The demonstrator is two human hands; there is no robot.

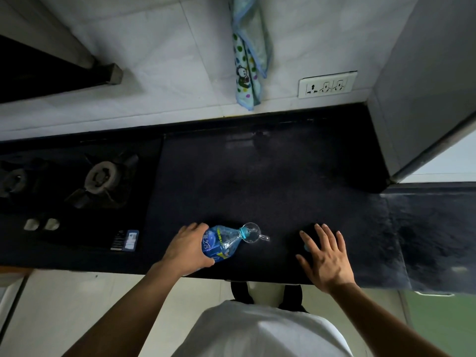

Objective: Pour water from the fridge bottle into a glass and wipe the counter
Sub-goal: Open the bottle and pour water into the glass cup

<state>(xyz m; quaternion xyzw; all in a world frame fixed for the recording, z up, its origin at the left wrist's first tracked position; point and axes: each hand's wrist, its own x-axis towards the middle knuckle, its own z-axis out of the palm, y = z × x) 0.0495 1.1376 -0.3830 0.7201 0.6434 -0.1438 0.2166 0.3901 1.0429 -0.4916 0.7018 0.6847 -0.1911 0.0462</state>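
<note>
My left hand point(189, 247) grips a clear plastic bottle with a blue label point(221, 243), tilted to the right so its neck sits over the rim of a small clear glass with a handle point(253, 233). Water shows in the glass. The glass stands on the black counter point(270, 176) near its front edge. My right hand point(325, 256) rests flat on the counter to the right of the glass, fingers spread. A small blue thing, perhaps the bottle cap point(306, 247), peeks out from under its fingers.
A gas hob point(103, 173) with burners and two knobs point(41, 224) fills the counter's left part. A dotted cloth point(248, 60) hangs on the tiled wall behind, beside a socket panel point(327, 85). A grey pillar point(425, 86) bounds the counter's right rear.
</note>
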